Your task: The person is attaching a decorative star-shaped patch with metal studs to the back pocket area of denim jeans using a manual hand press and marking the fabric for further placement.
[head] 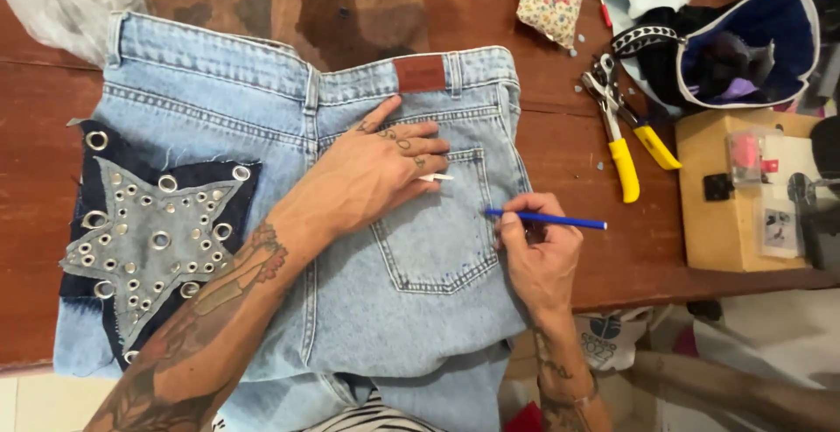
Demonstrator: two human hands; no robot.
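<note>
Your left hand point(381, 169), fingers spread flat, pins the jeans point(350, 248) w/ chalk point(437, 177) underneath, right hand point(538, 252) clamped on blue pen point(547, 219): if denim slips, the mark probably goes crooked.

Light: bright, even (soft shadows) | Glare: none | Focus: sharp centre, slight softness at edges

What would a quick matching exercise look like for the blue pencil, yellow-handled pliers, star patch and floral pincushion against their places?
1 blue pencil
2 yellow-handled pliers
3 star patch
4 floral pincushion

A on the jeans, over the far pocket
B top of table, by the waistband
C in the right hand
D on bare table right of the jeans

Pairs: 1-C, 2-D, 3-A, 4-B
</note>
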